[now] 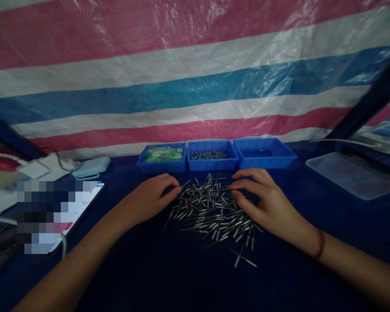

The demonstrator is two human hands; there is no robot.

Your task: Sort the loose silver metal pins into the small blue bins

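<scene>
A loose pile of silvery blind rivets [214, 212] with thin stems lies on the dark blue tabletop between my hands. At the pile's left edge, my left hand [152, 195] pinches one blind rivet [186, 183] between thumb and forefinger, its end pointing up to the right. My right hand [266, 201] reaches over the right side of the pile. Its thumb and forefinger are closed at the tips on what looks like a rivet stem, while another finger stays raised apart. Two rivets [243, 258] lie crossed nearer to me.
Three blue bins stand behind the pile: the left bin [162, 167] holds green-and-clear bags, the middle bin [211, 164] rivets, the right bin [266, 163] a few small pieces. A phone [79, 216] and cables lie left; a clear plastic lid [354, 175] lies right. Striped sheeting [182, 99] hangs behind.
</scene>
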